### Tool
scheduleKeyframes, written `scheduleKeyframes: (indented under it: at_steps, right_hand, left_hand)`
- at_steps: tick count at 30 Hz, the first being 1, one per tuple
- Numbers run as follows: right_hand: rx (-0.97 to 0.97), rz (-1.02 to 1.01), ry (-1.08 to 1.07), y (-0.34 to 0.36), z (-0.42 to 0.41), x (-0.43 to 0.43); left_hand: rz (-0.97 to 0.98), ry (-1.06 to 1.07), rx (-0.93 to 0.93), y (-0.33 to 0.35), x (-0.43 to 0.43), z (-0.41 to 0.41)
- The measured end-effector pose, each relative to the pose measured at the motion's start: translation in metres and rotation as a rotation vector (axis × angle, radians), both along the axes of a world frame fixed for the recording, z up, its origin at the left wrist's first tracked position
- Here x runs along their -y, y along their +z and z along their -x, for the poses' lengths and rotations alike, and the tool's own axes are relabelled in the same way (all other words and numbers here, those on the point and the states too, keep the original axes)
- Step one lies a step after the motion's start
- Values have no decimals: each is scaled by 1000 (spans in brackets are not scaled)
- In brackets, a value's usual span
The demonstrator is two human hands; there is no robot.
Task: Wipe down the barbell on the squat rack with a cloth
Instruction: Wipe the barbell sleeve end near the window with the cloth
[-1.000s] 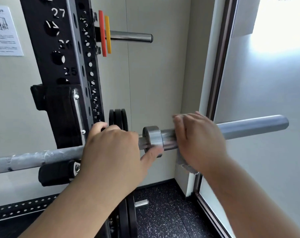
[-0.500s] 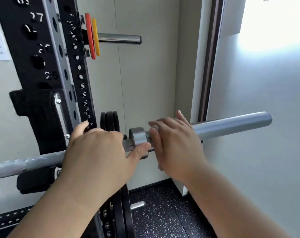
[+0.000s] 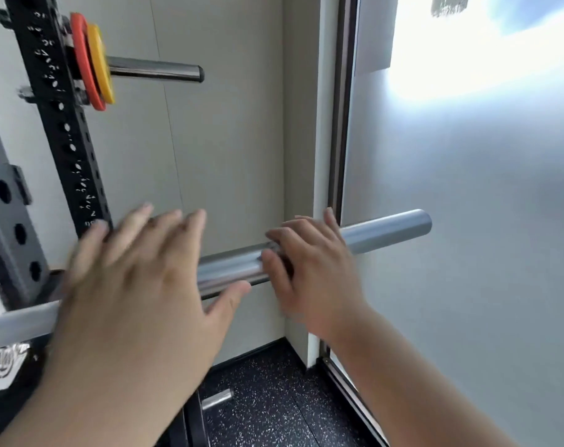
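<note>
The silver barbell (image 3: 229,272) lies across the squat rack (image 3: 71,140), its sleeve end (image 3: 390,230) pointing right. My right hand (image 3: 313,269) curls over the sleeve, fingers on top and thumb in front. The cloth is almost wholly hidden under that palm; only a faint pale blur shows below the hand. My left hand (image 3: 135,285) is blurred, fingers spread and straight, hovering in front of the bar near the rack and holding nothing.
A red and a yellow plate (image 3: 93,62) sit on a storage peg (image 3: 155,71) high on the rack. A frosted glass panel (image 3: 467,253) stands close on the right. Below is black speckled flooring (image 3: 274,398) with a short lower peg (image 3: 216,400).
My left hand has let go of the bar and spread open. My right hand stays wrapped on the sleeve, further from the collar. The view has swung left and closer.
</note>
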State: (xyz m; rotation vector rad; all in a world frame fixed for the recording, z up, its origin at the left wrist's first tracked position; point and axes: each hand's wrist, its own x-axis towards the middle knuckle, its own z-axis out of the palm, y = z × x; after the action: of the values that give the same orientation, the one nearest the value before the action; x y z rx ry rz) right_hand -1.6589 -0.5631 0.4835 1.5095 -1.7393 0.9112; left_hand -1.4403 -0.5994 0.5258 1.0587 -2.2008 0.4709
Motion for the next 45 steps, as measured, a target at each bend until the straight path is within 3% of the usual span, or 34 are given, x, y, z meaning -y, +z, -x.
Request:
scheduleKeyframes:
  at_steps: [3,8,11,14,17,19,27,30,37,41,45]
  right_hand:
    - [-29,-4,60,3,32,-8]
    - [170,-90,-212,11,148,-37]
    - [301,-103,-284,19,173,-40]
    - [192,-54,-264,18,136,-27]
    - [5,13,-40,0,91,-17]
    - [-2,71,28,-2,100,-18]
    - [512,162,-174,3,197,-35]
    - [466,180,-164,4,178,-26]
    - [19,88,-110,9,49,8]
    - [-33,55,-56,16,-7,17]
    - [-21,32,19,25,-64,25]
  left_hand:
    - [27,-84,68,-12,-8,39]
    - [19,-48,83,-27,-9,60]
    - [12,-5,99,-27,-12,64]
    - [-14,33,123,-29,-17,71]
    - [-15,74,135,-31,-21,75]
    - [-17,80,127,-31,-21,75]
    - [38,49,107,-38,-20,76]
    - [33,20,140,-42,-18,68]
    - [51,-163,137,-45,-23,29]
    - [53,-256,17,-35,-27,-3]
    - [102,-214,-44,-22,-20,-47]
